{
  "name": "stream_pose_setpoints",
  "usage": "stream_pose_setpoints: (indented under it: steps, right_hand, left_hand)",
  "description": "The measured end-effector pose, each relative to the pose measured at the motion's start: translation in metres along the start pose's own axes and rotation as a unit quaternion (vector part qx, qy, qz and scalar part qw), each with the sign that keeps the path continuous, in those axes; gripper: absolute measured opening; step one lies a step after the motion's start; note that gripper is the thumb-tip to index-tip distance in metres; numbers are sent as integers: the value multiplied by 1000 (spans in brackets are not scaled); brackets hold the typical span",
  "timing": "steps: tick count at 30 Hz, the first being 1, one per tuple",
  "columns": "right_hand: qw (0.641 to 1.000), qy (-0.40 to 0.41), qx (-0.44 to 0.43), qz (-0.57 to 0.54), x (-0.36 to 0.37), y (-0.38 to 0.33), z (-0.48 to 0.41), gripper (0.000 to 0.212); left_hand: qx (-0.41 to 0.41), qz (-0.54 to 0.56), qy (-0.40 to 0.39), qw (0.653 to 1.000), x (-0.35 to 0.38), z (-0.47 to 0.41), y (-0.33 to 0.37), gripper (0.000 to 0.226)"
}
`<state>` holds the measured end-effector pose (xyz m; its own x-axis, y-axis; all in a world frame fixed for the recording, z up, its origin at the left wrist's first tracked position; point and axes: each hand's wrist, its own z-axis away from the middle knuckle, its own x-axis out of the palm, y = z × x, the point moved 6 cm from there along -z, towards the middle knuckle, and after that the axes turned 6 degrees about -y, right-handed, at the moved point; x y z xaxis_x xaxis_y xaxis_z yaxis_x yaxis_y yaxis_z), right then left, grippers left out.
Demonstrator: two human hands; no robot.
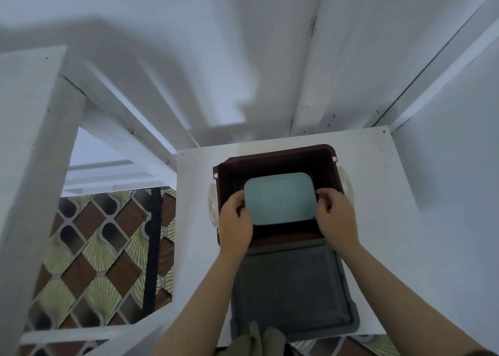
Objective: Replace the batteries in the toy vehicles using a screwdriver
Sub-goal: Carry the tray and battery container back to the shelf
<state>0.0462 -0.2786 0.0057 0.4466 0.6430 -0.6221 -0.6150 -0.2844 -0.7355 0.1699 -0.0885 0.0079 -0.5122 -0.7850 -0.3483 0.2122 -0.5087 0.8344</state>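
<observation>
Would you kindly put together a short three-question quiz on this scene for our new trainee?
1. Fill in: in front of the dark brown plastic bin, nearer the person, lies a flat plastic lid coloured ___.
2. Multiple choice: the pale teal rectangular plastic box is (A) at the bin's opening, (B) on the lid, (C) on the floor.
3. True or false: the left hand and the right hand hold the box at opposite ends.
Key: 1 grey; 2 A; 3 true.
</observation>
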Motion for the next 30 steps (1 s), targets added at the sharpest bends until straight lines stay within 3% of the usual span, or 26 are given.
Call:
stream_pose_setpoints:
  steps: [3,5,6,8,10,12,14,17,20,22,25,30]
  right_hand:
    - [988,115,-96,32,-23,0,32,17]
    - [978,189,-92,12,-39,15,53,14]
    - [974,217,-72,-5,-44,25,63,14]
    - [975,222,4,-13,-45,52,77,14]
    - [986,112,116,34,-28,86,85,28]
    - [963,-60,198,170,-2,116,95,46]
    - [917,-185,220,276,18,133,107,53]
    - [909,-242,232,246,35,139,121,54]
    - [953,-165,241,79,36,135,125,35]
    - [962,-106,250,3,27,130,128,31]
    - [970,-28,239,-38,12,123,127,45]
    - [969,63,221,-90,-7,110,127,35]
  left_hand:
    - [93,-81,179,976,-31,48,-8,42]
    - [49,-97,255,961,-45,69,-38,38]
    - [-1,-90,254,963,-49,75,-57,36]
    - [-143,-68,173,972,-48,77,-102,37]
    - [-251,-55,35,966,-34,83,-136,46]
    - [-268,-78,-97,955,-16,90,-150,58]
    - [-264,-105,-201,937,5,98,-153,66]
    - [-282,-83,-227,929,18,103,-151,68]
    - [-280,-5,-142,949,10,102,-145,54]
    - [-308,45,-97,945,2,101,-145,56]
    - [-323,96,-64,939,-8,100,-150,49]
    - [-274,105,10,956,-31,109,-140,20]
